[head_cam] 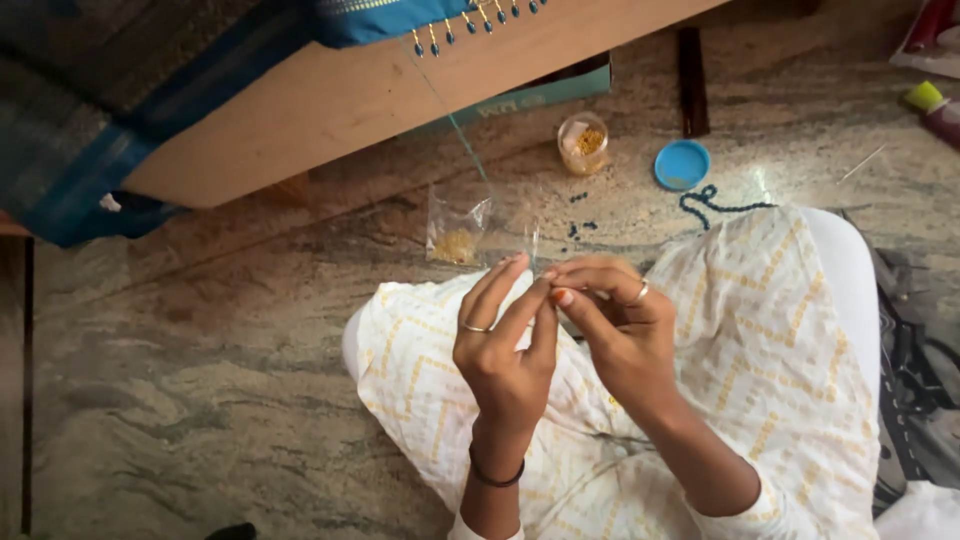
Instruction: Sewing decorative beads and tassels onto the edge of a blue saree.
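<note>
Person seated on the grey-veined stone floor (200, 400), knees draped in a white garment with yellow zigzag print (770, 340). Both hands raised together over the lap. Left hand (505, 340): grip pressed together, thumb and forefinger tips pinching something too fine to identify, probably the thin pale thread (455, 115) that runs taut from the fingertips up to the blue beaded fabric edge (470, 20) lying over the wooden board (380, 90). Right hand (610, 320): grip likewise closed, fingertips meeting the left hand's at the same point; whether it holds a needle or a bead cannot be told. The thread's tension suggests the hands are held high to keep the line straight.

Supplies lie within arm's reach ahead of the knees: clear plastic pouch with gold beads (460, 235), small clear round jar of gold beads (583, 143), its round blue lid (682, 164) off beside it, a dark blue bead string (715, 203) and loose dark beads (580, 228) on the floor
</note>
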